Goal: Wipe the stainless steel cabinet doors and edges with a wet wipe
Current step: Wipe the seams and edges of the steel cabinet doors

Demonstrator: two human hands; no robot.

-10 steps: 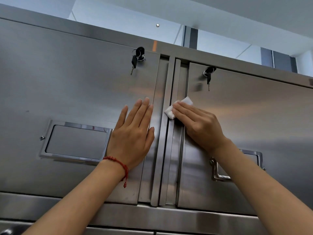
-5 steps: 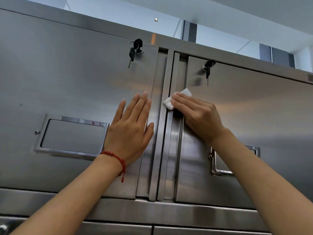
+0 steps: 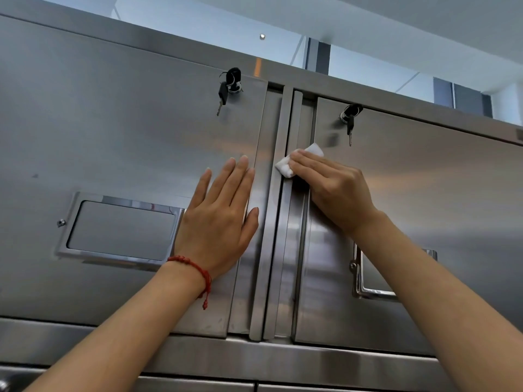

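Two hands on steel doors, right hand (image 3: 336,190) pressing wet wipe (image 3: 294,162)

Two doors side by side, hands at mid-frame.
Left hand (image 3: 218,219) flat on left door (image 3: 113,142); right hand (image 3: 336,190) presses wipe (image 3: 285,166) on centre edge (image 3: 283,222).
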